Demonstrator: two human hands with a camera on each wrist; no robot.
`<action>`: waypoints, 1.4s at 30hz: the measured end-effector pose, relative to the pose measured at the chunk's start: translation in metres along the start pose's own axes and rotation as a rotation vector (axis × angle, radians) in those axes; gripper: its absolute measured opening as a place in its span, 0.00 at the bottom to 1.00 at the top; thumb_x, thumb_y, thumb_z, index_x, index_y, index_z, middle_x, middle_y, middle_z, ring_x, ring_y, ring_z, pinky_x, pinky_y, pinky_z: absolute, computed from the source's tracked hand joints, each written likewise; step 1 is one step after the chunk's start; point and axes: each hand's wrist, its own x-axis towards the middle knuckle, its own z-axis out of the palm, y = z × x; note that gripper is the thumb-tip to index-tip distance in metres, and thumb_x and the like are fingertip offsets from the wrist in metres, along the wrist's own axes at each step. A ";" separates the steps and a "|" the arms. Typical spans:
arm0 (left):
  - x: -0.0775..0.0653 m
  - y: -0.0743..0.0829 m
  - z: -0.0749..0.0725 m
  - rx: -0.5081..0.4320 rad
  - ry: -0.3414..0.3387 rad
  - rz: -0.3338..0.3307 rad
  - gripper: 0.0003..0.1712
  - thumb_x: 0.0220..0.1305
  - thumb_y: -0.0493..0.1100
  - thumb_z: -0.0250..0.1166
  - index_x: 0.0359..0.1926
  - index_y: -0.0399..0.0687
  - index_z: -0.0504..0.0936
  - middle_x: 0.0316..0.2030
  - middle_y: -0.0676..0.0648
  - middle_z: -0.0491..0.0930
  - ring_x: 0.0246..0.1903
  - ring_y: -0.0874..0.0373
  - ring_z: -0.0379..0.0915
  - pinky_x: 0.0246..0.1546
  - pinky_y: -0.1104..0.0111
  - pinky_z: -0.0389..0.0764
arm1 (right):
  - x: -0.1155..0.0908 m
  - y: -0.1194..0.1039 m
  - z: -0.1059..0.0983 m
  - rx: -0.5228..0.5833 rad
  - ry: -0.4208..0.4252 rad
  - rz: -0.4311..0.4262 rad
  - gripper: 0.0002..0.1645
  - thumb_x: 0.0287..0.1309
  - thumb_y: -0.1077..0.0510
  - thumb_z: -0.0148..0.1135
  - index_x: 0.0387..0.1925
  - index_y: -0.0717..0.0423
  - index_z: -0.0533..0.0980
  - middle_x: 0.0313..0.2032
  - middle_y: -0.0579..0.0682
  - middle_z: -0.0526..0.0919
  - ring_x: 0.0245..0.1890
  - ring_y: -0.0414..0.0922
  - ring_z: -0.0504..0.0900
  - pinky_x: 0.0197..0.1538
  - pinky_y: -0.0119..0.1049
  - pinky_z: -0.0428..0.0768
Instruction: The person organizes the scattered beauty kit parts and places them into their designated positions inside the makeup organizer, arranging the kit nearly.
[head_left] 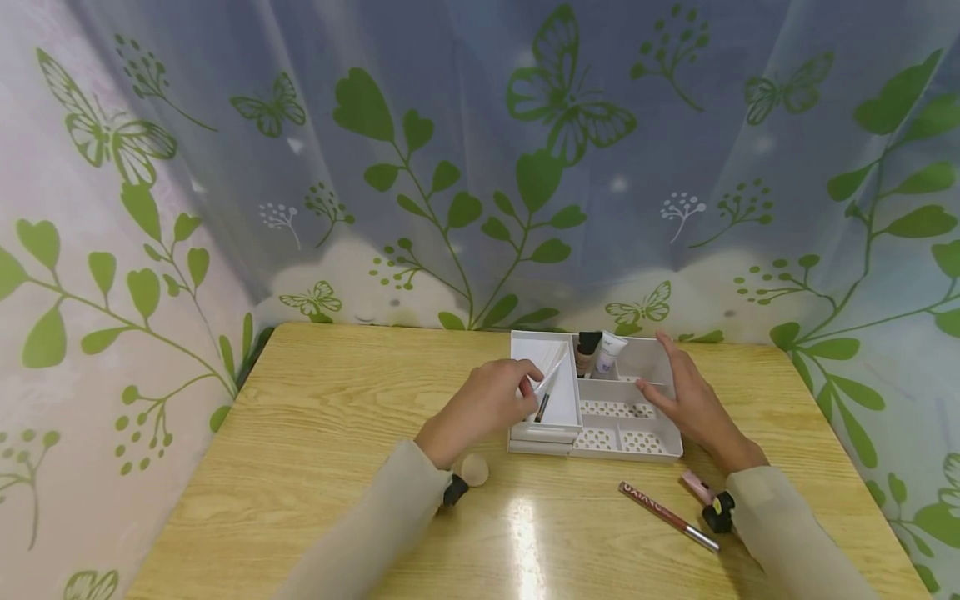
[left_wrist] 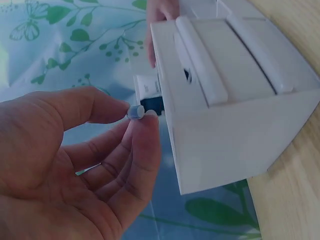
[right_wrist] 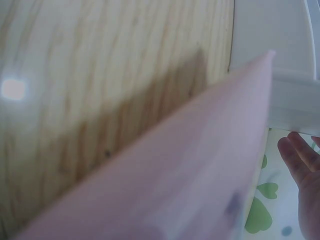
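A white cosmetics organizer (head_left: 626, 454) stands at the back of the table. My left hand (head_left: 487, 404) is over its left, tray-like top and pinches a thin, pale, see-through stick (head_left: 553, 369) between thumb and fingertips. In the left wrist view the stick's round end (left_wrist: 136, 112) pokes out of the pinch. A short dark pencil (head_left: 542, 407) lies in the tray below. My right hand (head_left: 697, 408) rests along the organizer's right wall, fingers extended; the right wrist view shows it (right_wrist: 305, 175) partly. A dark-capped bottle (head_left: 586, 354) and a white tube (head_left: 609, 354) stand in a back compartment.
On the table (head_left: 337, 392), a red-brown lip pencil (head_left: 667, 517) lies in front of the organizer. A pink item (head_left: 697, 486) sits by the right wrist; something pink (right_wrist: 200, 165) blurs across the right wrist view. A round beige item (head_left: 474, 470) is beside the left wrist.
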 end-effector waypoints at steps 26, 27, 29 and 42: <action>0.032 -0.011 -0.018 0.066 -0.022 -0.135 0.20 0.67 0.34 0.63 0.21 0.50 0.66 0.21 0.54 0.56 0.22 0.61 0.50 0.26 0.70 0.52 | 0.001 0.001 0.000 -0.008 0.012 -0.015 0.57 0.75 0.51 0.69 0.89 0.55 0.43 0.82 0.73 0.56 0.77 0.75 0.62 0.70 0.81 0.66; 0.032 -0.011 -0.018 0.071 -0.017 -0.126 0.24 0.66 0.33 0.63 0.19 0.52 0.60 0.20 0.55 0.53 0.21 0.61 0.47 0.24 0.70 0.50 | 0.001 0.001 0.000 -0.010 0.014 -0.019 0.57 0.75 0.51 0.69 0.89 0.56 0.44 0.82 0.73 0.56 0.77 0.75 0.62 0.69 0.81 0.66; 0.034 -0.010 -0.019 0.072 -0.019 -0.120 0.30 0.65 0.32 0.63 0.16 0.53 0.54 0.18 0.56 0.50 0.19 0.62 0.44 0.22 0.72 0.48 | 0.001 0.001 0.001 -0.015 0.018 -0.025 0.57 0.75 0.52 0.70 0.88 0.57 0.44 0.81 0.73 0.57 0.77 0.76 0.63 0.69 0.81 0.67; 0.044 -0.007 -0.015 0.096 -0.069 -0.166 0.31 0.69 0.33 0.63 0.14 0.53 0.57 0.17 0.55 0.53 0.17 0.62 0.48 0.19 0.73 0.54 | -0.001 0.000 0.001 -0.015 0.013 -0.016 0.58 0.75 0.52 0.69 0.89 0.55 0.43 0.81 0.74 0.57 0.77 0.76 0.63 0.69 0.81 0.67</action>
